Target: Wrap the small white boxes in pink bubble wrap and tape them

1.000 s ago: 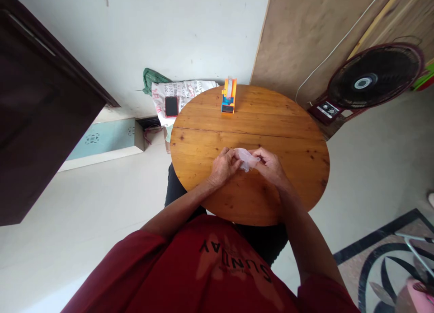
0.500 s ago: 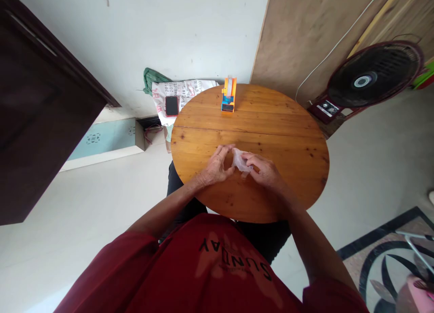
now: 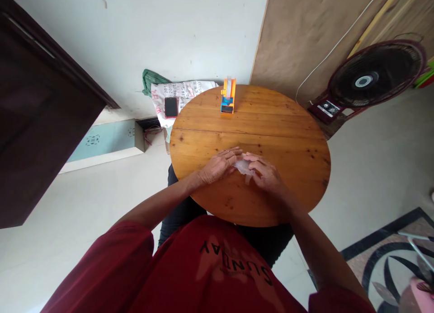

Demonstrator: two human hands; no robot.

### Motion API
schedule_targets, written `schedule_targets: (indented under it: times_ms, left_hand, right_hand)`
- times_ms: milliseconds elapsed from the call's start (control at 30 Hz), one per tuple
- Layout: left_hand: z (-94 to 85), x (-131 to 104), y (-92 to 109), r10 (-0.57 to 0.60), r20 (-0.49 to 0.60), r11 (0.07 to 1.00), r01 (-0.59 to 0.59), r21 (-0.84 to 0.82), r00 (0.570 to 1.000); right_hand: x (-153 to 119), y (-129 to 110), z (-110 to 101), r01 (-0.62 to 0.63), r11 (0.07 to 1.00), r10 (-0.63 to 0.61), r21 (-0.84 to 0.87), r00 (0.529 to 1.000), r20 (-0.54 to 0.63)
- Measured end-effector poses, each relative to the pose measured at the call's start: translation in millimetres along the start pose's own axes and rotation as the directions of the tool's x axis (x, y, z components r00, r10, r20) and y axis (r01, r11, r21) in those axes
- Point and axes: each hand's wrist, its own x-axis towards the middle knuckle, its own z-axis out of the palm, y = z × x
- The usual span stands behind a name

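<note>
A crumpled piece of clear, whitish plastic film (image 3: 243, 167), perhaps a thin bag, lies between my hands over the near middle of the round wooden table (image 3: 210, 200). My right hand (image 3: 266, 172) grips its right side with bent fingers, and a small loose strip hangs below. My left hand (image 3: 220, 165) reaches in from the left, fingers stretched out flat, their tips touching the film's upper left edge. Its thumb is mostly hidden. At the table's far edge stands an orange and blue tape dispenser (image 3: 228, 98) with a roll of clear tape.
Left of the table, a black phone (image 3: 171, 107) with a red edge lies on a printed white sack (image 3: 159, 96), beside green wrapping (image 3: 151, 80). A large dark fan (image 3: 364, 81) stands at the right. A white wall is behind the table.
My left hand has moved right onto the film and its fingers have straightened. The film is pressed lower and shifted slightly right, with my right hand still holding it.
</note>
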Motion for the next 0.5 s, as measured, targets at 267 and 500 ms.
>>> schedule_targets:
  times_ms: [267, 500]
  left_hand:
    - [-9.7, -0.8, -3.3, 0.024, 0.086, 0.998, -0.029, 0.061, 0.996]
    - [-6.5, 4.5, -25.1, 0.218, 0.094, 0.976, -0.219, 0.01, 0.971]
  right_hand:
    - [-7.5, -0.7, 4.7, 0.031, 0.996, -0.025, -0.088, 0.997, 0.075]
    - [-15.3, 8.1, 25.4, 0.028, 0.989, -0.032, -0.145, 0.999, -0.021]
